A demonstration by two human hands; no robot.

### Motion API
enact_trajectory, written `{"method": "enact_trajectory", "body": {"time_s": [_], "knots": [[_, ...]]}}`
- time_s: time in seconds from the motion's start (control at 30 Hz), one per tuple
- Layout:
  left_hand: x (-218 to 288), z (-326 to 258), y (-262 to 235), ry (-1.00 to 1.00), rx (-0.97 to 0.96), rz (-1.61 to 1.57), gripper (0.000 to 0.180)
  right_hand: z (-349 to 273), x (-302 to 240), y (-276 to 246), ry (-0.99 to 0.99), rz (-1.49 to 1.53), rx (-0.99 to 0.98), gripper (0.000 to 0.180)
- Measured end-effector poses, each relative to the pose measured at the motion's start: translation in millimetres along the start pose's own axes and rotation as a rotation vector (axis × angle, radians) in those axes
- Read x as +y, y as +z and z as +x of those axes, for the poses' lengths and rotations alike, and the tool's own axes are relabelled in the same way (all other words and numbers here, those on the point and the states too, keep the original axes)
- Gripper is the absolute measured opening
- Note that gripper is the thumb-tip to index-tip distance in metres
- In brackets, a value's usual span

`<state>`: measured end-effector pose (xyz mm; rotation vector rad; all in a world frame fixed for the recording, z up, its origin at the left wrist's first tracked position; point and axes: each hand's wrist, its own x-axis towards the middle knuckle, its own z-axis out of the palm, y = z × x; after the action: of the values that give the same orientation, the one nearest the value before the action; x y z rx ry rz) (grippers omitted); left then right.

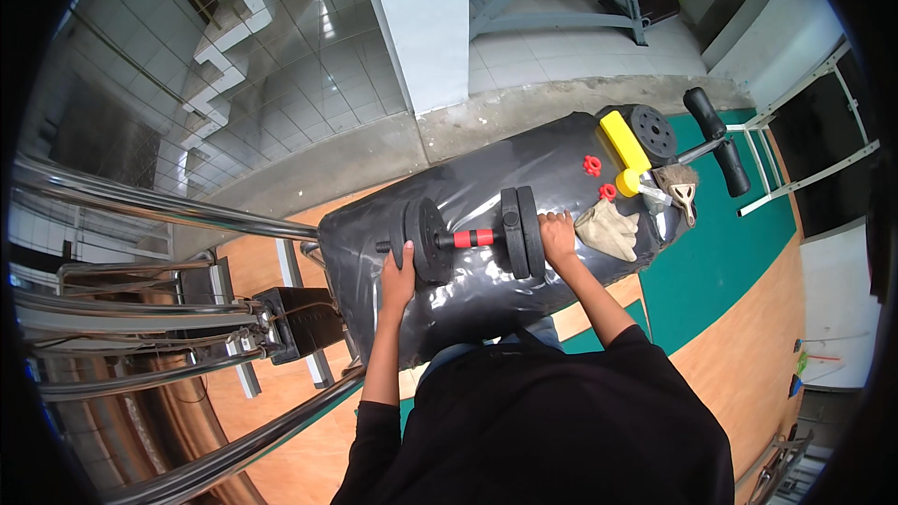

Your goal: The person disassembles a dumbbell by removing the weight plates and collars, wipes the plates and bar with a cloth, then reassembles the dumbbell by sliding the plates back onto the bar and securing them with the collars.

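Observation:
A dumbbell with a red-and-black grip (pixel 473 238) lies across the black plastic-covered bench in front of me. Black weight plates (pixel 429 240) sit on its left side, and more plates (pixel 520 233) on its right. My left hand (pixel 398 282) is closed on the outermost left plate, its thumb over the near edge. At the other end my right hand (pixel 558 237) has its fingers curled at the dumbbell's right end, against the outer plate. Two red star-shaped collar nuts (pixel 592 165) lie apart from the dumbbell, farther right on the bench.
Beyond my right hand are a crumpled beige cloth (pixel 610 228), a brush (pixel 680 194), a yellow bottle (pixel 621 138) and a loose weight plate (pixel 652 132). Chrome rails (pixel 168 203) stand at left. Padded rollers (pixel 716 140) jut past the bench's far right end.

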<state>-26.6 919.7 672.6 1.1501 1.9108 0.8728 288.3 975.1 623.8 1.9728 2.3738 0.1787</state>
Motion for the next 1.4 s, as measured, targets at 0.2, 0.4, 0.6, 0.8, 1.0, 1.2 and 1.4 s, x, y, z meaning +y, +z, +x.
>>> {"method": "enact_trajectory", "body": {"time_s": [0.2, 0.4, 0.6, 0.8, 1.0, 1.2, 1.4], "knots": [[-2, 1, -5, 0.024, -0.041, -0.005, 0.053, 5, 1, 6, 0.173, -0.009, 0.095, 0.02], [-19, 13, -14, 0.024, -0.027, -0.009, 0.057, -4, 4, -18, 0.143, 0.049, -0.1, 0.041], [7, 5, -22, 0.23, 0.289, 0.011, 0.037, -31, 35, -37, 0.207, 0.286, -0.006, 0.04], [98, -6, 26, 0.439, 0.228, -0.158, 0.019, -46, 88, -93, 0.341, 0.555, 0.137, 0.029], [159, -6, 126, 0.543, -0.002, -0.183, 0.012, -23, 179, -114, 0.376, 0.81, 0.417, 0.019], [198, 6, 199, 0.522, -0.017, -0.016, 0.013, 37, 338, -33, 0.473, 0.534, 0.29, 0.042], [221, 15, 239, 0.481, -0.021, 0.055, 0.012, 103, 404, 31, 0.152, 0.193, -0.075, 0.083]]}}
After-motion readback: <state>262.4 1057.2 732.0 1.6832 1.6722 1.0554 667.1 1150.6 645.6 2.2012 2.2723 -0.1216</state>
